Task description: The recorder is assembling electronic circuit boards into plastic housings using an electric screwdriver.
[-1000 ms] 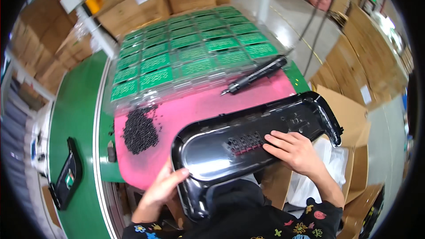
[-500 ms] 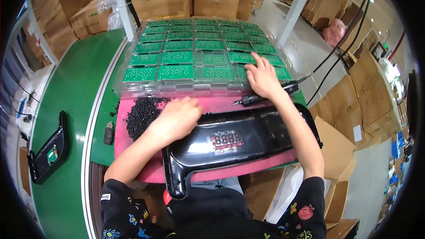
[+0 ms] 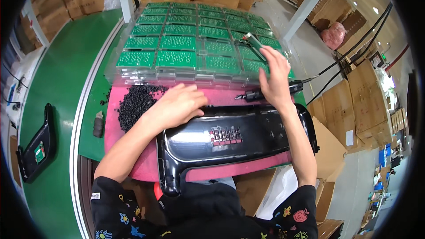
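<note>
My right hand (image 3: 277, 79) pinches a green circuit board (image 3: 254, 41), tilted and raised above the clear plastic trays (image 3: 177, 79) filled with rows of similar boards. Curled fingers mark my left hand (image 3: 176, 107), at the upper left edge of a long black plastic housing (image 3: 261, 144); whatever lies under those fingers is hidden. The housing has a row of small digit-shaped openings and extends from the pink mat (image 3: 223, 92) toward my body. Beside my left hand is a heap of small black screws (image 3: 133, 108). A black electric screwdriver (image 3: 256, 95) lies below my right hand.
On the green conveyor (image 3: 62, 84) at left sits another black housing (image 3: 31, 157) with a small board inside. A dark stubby object (image 3: 98, 126) lies near the mat. Cardboard boxes (image 3: 367, 102) stand at right, and a grey post (image 3: 305, 6) rises behind the trays.
My right hand has lifted a circuit board off the trays and tilted it. My left hand stays near the housing's edge, its fingers still bent. The whole view has shifted slightly.
</note>
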The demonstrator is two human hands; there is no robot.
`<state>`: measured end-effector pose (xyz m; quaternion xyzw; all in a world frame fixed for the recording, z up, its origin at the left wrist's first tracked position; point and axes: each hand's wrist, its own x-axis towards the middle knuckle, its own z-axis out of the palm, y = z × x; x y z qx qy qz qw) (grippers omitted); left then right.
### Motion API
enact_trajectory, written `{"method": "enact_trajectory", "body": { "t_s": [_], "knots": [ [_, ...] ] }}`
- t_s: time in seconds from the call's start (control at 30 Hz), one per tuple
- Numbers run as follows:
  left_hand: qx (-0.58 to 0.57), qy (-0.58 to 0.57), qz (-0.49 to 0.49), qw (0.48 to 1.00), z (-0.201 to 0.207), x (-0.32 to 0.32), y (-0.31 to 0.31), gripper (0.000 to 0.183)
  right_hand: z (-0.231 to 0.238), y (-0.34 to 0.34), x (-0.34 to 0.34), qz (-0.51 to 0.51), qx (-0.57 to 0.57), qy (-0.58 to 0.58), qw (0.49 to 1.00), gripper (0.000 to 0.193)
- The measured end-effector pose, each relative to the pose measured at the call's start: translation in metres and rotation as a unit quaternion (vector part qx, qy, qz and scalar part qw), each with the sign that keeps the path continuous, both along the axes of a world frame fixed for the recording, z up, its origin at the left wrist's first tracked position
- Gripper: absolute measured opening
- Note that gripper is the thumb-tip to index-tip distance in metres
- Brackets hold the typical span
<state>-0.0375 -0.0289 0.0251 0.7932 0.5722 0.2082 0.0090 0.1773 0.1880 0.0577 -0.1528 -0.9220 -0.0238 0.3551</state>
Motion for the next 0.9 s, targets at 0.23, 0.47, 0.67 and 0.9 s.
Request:
{"method": "enact_trajectory", "body": {
  "t_s": [0.23,0.47,0.67,0.9],
  "knots": [
    [0.246,-0.039,0.068,0.966,0.037,0.018,0.0,0.08,0.032,-0.079,0.018,0.158,-0.238,0.036,0.958,0.04],
    [0.239,-0.032,0.034,0.97,0.044,0.023,-0.009,0.071,0.035,-0.096,0.031,0.166,-0.275,0.05,0.946,0.041],
    [0.198,-0.051,-0.015,0.979,0.044,0.025,-0.011,0.064,0.024,-0.101,0.055,0.069,-0.256,0.057,0.962,0.021],
    [-0.015,-0.11,-0.08,0.991,0.038,0.028,-0.024,0.059,0.013,-0.113,0.09,0.073,-0.435,-0.038,0.897,0.016]
  ]
}}
